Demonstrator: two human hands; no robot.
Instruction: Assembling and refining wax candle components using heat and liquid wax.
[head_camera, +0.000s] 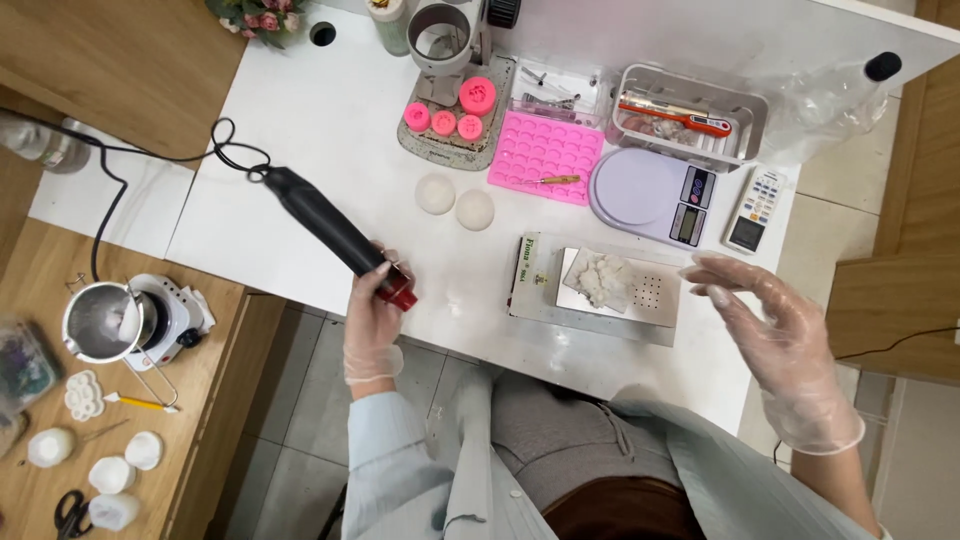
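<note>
- Heat gun (330, 225) lies slanted near the table's (330, 120) front edge, its red tip in the left hand (372, 318), fingers wrapped around it.
- Right hand (775, 325) hangs open, holding nothing, beside the white tray (655, 295).

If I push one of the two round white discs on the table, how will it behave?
The white discs lie flat, so a push would probably slide them rather than roll them. They look thin and probably light. They seem moulded like wax, so they may chip if squeezed.
</note>
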